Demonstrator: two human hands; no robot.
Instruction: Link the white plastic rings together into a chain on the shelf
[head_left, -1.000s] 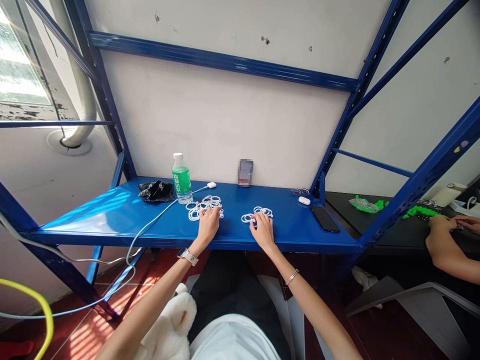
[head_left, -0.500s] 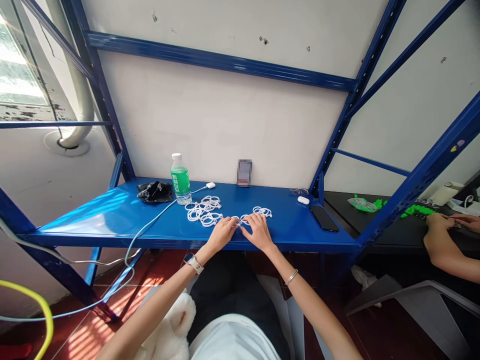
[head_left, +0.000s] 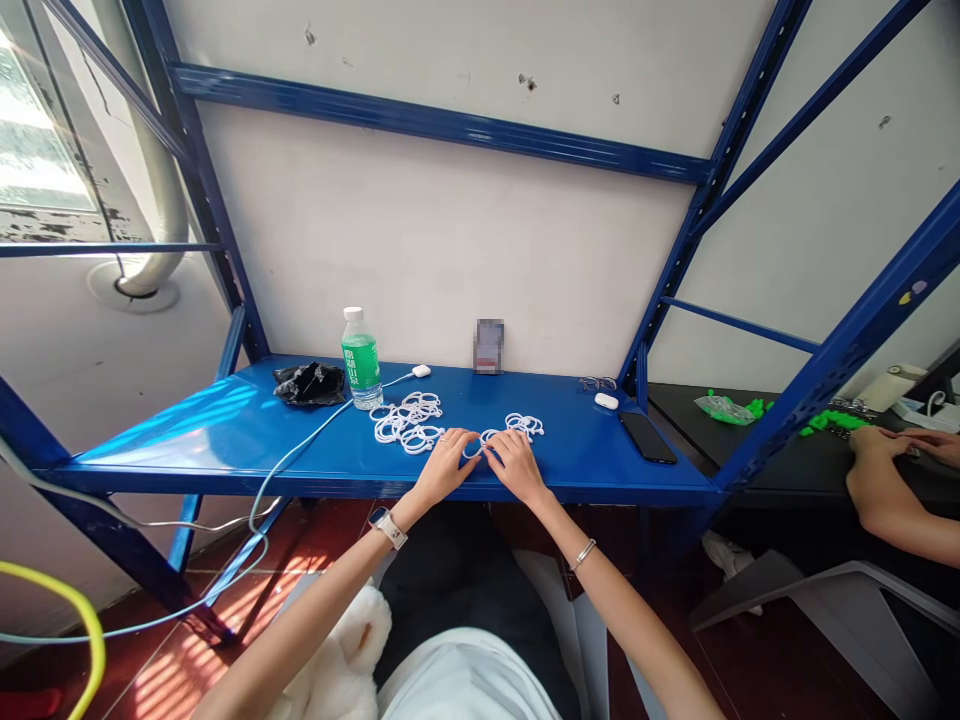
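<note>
My left hand (head_left: 448, 465) is at the front of the blue shelf with its fingers curled around a thin white ring (head_left: 472, 451). From the other side my right hand (head_left: 517, 468) pinches at the same ring, thumb and fingertips close to its edge. More white rings (head_left: 531, 426) lie partly covered behind my right fingers. Left of my hands is a loose pile of white rings (head_left: 409, 420), overlapping or linked; which of the two I cannot tell. A watch is on my left wrist and a bracelet on my right.
A green-labelled bottle (head_left: 362, 362) stands beside a crumpled black bag (head_left: 310, 384). A white plug with a cable (head_left: 421, 371), a propped blurred card-like object (head_left: 489, 347), glasses (head_left: 598, 383), a white case (head_left: 607, 401) and a phone (head_left: 647, 438) lie around. Another person's hands work at right.
My fingers have shifted slightly on the ring, and more of it shows between my hands. The pile at left has stayed put.
</note>
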